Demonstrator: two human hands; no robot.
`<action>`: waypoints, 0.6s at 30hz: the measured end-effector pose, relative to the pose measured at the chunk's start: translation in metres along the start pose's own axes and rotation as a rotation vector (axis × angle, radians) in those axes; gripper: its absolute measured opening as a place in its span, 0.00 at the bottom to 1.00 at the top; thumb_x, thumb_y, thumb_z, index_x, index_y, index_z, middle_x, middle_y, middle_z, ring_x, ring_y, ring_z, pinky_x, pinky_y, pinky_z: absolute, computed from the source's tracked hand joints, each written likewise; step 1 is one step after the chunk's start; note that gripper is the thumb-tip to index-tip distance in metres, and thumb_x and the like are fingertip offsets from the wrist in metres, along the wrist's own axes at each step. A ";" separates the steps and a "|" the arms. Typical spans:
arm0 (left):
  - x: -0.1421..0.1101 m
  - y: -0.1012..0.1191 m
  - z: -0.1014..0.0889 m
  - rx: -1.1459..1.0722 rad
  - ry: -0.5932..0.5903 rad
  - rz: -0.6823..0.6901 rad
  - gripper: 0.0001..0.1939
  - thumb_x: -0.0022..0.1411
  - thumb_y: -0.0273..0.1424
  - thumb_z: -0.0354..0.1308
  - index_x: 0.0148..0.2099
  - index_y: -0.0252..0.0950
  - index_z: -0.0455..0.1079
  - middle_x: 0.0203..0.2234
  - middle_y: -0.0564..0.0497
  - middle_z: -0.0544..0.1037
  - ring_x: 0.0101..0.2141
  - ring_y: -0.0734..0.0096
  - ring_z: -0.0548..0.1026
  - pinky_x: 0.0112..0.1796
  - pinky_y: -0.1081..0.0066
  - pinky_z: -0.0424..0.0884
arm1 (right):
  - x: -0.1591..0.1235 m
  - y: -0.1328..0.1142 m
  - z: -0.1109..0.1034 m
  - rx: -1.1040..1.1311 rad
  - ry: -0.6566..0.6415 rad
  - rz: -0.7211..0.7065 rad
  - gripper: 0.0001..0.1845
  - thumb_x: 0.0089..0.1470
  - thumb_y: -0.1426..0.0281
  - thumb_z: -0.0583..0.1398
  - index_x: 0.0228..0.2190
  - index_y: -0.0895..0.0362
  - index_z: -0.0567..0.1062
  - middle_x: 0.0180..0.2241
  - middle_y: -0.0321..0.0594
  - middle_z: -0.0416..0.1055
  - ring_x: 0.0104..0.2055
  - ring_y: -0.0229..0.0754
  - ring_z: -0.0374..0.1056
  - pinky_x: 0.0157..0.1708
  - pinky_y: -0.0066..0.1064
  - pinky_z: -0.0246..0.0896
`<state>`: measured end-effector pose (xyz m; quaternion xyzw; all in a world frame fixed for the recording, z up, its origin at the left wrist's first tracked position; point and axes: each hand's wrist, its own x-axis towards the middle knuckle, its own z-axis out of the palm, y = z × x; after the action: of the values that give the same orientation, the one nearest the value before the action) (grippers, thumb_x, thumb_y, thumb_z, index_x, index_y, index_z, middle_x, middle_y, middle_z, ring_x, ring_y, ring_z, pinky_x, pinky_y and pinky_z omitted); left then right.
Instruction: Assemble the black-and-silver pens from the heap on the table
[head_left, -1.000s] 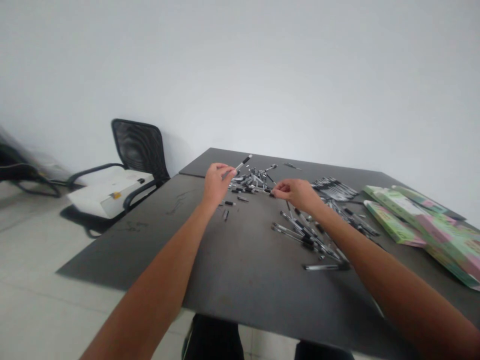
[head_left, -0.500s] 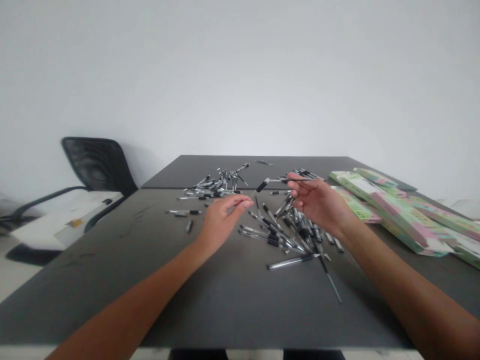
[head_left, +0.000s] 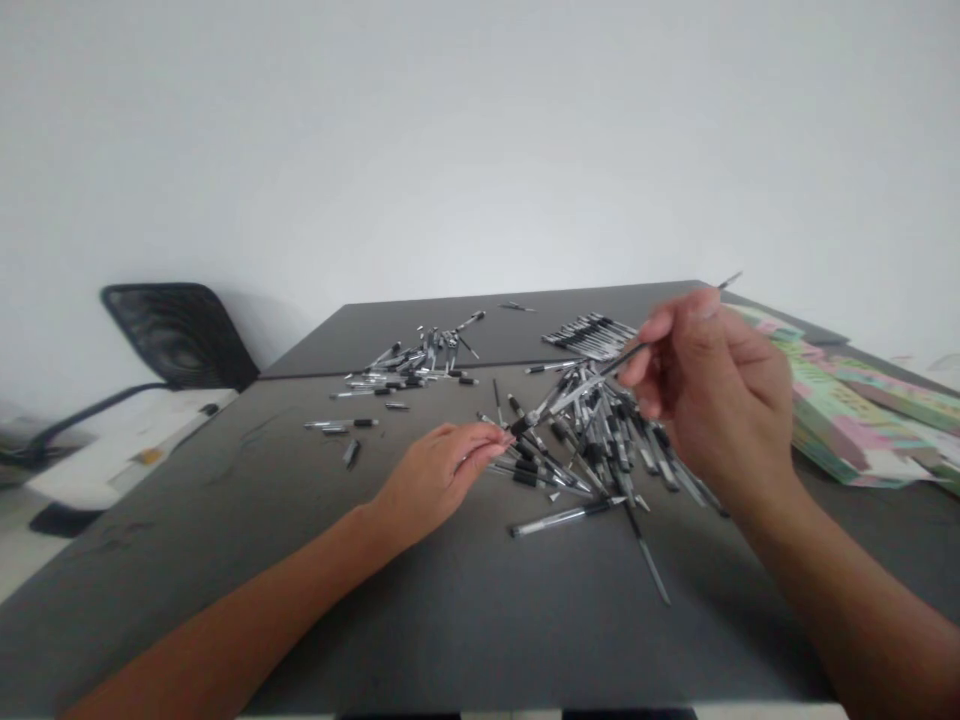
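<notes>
My left hand (head_left: 446, 475) is closed, thumb and fingertips pinching the black-grip end of a clear pen barrel (head_left: 564, 398). Its other end points up and right toward my right hand (head_left: 720, 385). There, the fingers close on a thin dark pen refill (head_left: 634, 354), whose far end sticks out above the knuckles. The refill's lower end lines up with the barrel's open end; blur hides how far inside it is. Beneath both hands lies a loose pile of pens and pen parts (head_left: 600, 430). A single pen (head_left: 566, 517) lies in front of the pile.
A row of pens (head_left: 589, 335) lies side by side behind the pile. Another heap of pen parts (head_left: 420, 360) is at the back left, with a few pieces nearer. Green and pink boxes (head_left: 847, 420) lie on the right. A black mesh chair (head_left: 180, 335) stands left of the dark table (head_left: 420, 630).
My right hand has moved right and toward me, raising the refill into a slant. My left hand has dropped slightly with the barrel. The view has shifted a little.
</notes>
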<state>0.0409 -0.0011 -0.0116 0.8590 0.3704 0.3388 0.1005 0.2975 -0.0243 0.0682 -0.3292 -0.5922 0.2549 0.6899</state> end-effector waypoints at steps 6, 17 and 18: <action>-0.002 -0.001 -0.002 0.059 -0.005 0.072 0.16 0.80 0.40 0.49 0.52 0.43 0.79 0.44 0.50 0.88 0.44 0.65 0.86 0.51 0.68 0.80 | -0.012 -0.008 0.007 -0.032 -0.027 -0.081 0.20 0.72 0.54 0.59 0.32 0.50 0.80 0.24 0.30 0.75 0.17 0.30 0.64 0.15 0.26 0.54; -0.003 0.000 -0.002 0.076 -0.022 0.083 0.16 0.80 0.41 0.50 0.52 0.43 0.78 0.44 0.51 0.88 0.43 0.66 0.86 0.49 0.69 0.80 | -0.011 -0.009 0.008 -0.040 -0.017 -0.071 0.20 0.71 0.54 0.59 0.32 0.51 0.80 0.23 0.30 0.75 0.17 0.30 0.64 0.15 0.25 0.55; -0.003 0.001 -0.002 0.079 -0.014 0.099 0.16 0.81 0.41 0.49 0.52 0.43 0.78 0.44 0.51 0.88 0.42 0.67 0.86 0.49 0.69 0.80 | -0.011 -0.009 0.008 -0.032 -0.014 -0.072 0.20 0.71 0.54 0.59 0.32 0.51 0.80 0.23 0.30 0.75 0.17 0.30 0.64 0.15 0.25 0.55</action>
<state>0.0383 -0.0038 -0.0109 0.8820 0.3399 0.3222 0.0521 0.2872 -0.0365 0.0683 -0.3168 -0.6124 0.2226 0.6892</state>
